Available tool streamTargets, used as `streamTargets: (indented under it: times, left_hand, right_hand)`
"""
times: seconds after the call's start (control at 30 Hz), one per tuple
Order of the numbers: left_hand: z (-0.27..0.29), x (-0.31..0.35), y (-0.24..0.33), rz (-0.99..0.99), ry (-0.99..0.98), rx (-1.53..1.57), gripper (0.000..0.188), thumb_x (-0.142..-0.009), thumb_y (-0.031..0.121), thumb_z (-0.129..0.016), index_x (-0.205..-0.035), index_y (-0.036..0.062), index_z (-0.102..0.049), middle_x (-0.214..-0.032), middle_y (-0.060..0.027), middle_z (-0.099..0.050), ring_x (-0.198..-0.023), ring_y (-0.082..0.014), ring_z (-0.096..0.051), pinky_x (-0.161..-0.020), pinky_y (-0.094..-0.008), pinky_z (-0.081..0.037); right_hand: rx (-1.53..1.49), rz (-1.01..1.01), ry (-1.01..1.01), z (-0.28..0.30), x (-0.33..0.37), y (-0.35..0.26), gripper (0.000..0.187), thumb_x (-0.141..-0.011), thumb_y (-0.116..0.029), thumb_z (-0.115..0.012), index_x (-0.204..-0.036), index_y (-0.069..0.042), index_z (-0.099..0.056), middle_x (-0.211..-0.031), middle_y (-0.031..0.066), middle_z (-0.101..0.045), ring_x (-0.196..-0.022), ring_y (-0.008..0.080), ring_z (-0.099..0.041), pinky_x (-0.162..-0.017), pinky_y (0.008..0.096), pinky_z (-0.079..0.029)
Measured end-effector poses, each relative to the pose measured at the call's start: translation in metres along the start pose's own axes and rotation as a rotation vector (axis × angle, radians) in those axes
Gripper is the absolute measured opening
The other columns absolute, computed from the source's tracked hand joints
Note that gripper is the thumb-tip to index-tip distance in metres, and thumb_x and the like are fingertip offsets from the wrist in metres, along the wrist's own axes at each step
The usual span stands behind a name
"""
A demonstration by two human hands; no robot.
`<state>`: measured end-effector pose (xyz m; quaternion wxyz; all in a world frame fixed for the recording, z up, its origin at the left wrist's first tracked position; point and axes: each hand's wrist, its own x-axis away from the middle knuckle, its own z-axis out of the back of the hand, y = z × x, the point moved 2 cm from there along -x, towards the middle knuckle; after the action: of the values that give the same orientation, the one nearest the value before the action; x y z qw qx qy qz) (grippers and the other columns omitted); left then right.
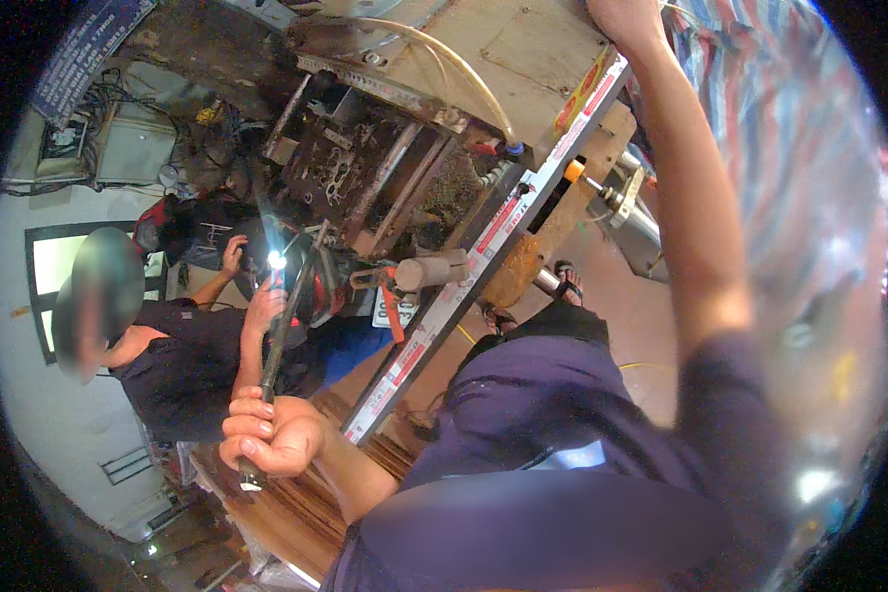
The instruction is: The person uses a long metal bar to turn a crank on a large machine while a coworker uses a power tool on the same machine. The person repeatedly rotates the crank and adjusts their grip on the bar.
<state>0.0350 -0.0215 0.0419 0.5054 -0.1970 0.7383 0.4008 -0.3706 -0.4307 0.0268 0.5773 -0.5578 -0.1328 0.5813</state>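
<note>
Long dark metal bar: clamped at its lower end in the left hand, fingers wrapped fully round it, its upper end angled up into the underside of the greasy machine, seemingly as a lever or prop. Right hand: raised to the machine's top edge, apparently for bracing; its grip is cut off by the frame and cannot be told. Adjacent: a co-worker's hand near a bright welding glare, red-and-white striped rail alongside.
</note>
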Motion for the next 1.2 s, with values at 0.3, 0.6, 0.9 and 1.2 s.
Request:
streamTargets:
  times: [0.3,0.6,0.9,1.2]
  left_hand:
    - [0.006,-0.003,0.013,0.06,-0.167,-0.062,0.018,-0.1,0.018,-0.055,-0.087,0.0096,-0.045,-0.067,-0.0023,-0.036,-0.061,-0.0204,-0.048,-0.068,-0.045,-0.051]
    - [0.011,-0.003,0.011,0.097,-0.132,-0.042,0.019,-0.098,0.018,-0.057,-0.085,0.0095,-0.046,-0.067,-0.003,-0.036,-0.062,-0.0206,-0.047,-0.07,-0.0468,-0.052]
    - [0.006,-0.003,0.006,0.11,0.043,-0.085,0.019,-0.094,0.021,-0.061,-0.082,0.012,-0.049,-0.065,-0.0017,-0.038,-0.06,-0.0194,-0.046,-0.07,-0.044,-0.05]
    - [0.006,0.001,0.018,0.19,0.083,-0.097,0.017,-0.099,0.022,-0.06,-0.088,0.0127,-0.051,-0.07,-0.0027,-0.042,-0.068,-0.0227,-0.051,-0.077,-0.0488,-0.051]
  right_hand:
    - [-0.128,-0.159,-0.133,0.01,0.002,-0.007,0.04,-0.104,-0.036,-0.069,-0.103,0.003,-0.077,-0.084,0.0171,-0.077,-0.078,0.0265,-0.074,-0.074,0.0452,-0.056]
    - [-0.123,-0.013,-0.014,0.007,0.009,-0.002,0.043,-0.102,-0.034,-0.071,-0.119,0.005,-0.074,-0.105,0.026,-0.079,-0.1,0.0397,-0.076,-0.09,0.0494,-0.056]
    - [-0.163,0.014,-0.011,0.006,0.008,-0.002,0.038,-0.103,-0.032,-0.069,-0.118,0.003,-0.074,-0.106,0.029,-0.076,-0.108,0.0468,-0.073,-0.096,0.052,-0.054]
    - [-0.319,0.032,-0.049,0.003,0.004,0.002,0.029,-0.102,-0.023,-0.073,-0.112,0.004,-0.074,-0.09,0.0186,-0.076,-0.085,0.0289,-0.073,-0.081,0.0429,-0.055]
